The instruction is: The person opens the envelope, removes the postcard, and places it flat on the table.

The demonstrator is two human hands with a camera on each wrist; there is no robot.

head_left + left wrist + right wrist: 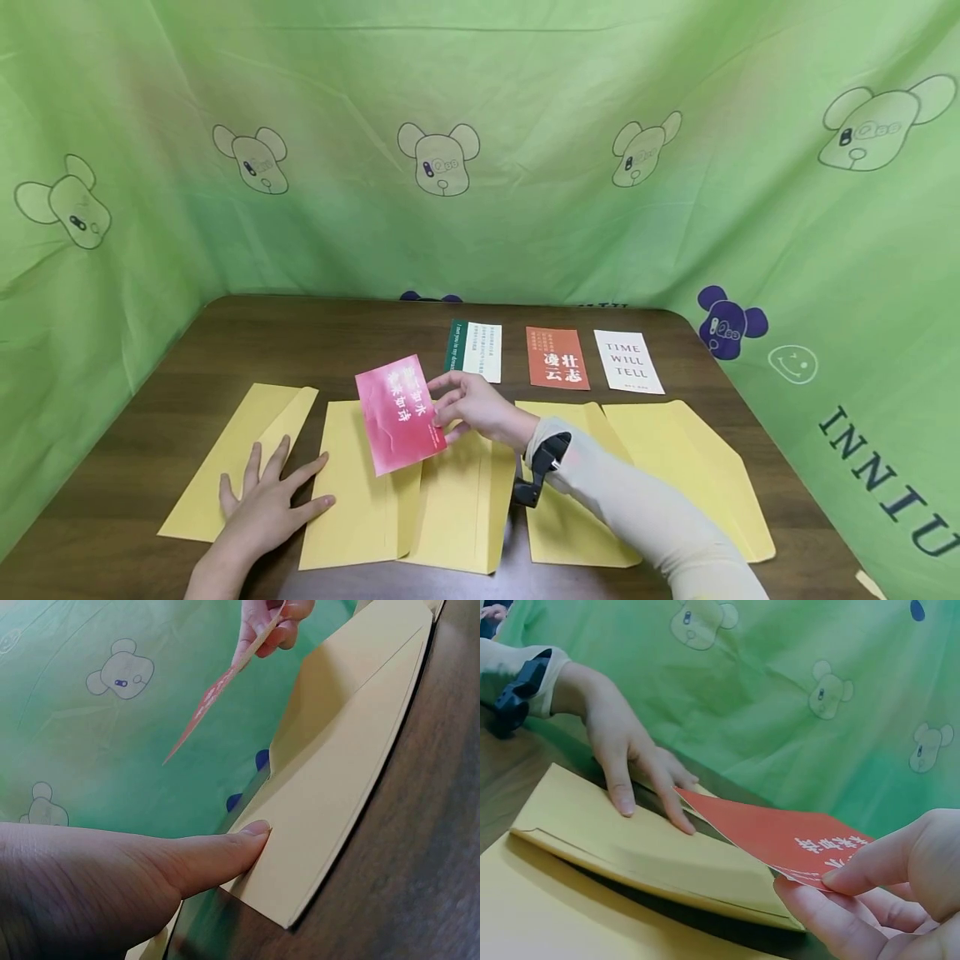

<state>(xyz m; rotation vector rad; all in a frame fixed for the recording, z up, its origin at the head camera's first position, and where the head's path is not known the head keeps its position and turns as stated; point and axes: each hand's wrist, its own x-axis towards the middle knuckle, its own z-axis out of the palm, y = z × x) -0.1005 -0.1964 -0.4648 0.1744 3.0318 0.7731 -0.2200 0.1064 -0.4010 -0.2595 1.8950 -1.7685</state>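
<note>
Card (397,425) common to all three views

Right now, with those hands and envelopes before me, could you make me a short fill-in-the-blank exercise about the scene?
1. The right hand pinches a raised card between its fingers and ____.
2. The left hand touches an envelope coloured ____.
3. The white card reads "TIME WILL ____".
4. Counting it, ____ cards lie on the table.

Missing words: thumb; yellow; TELL; three.
</note>
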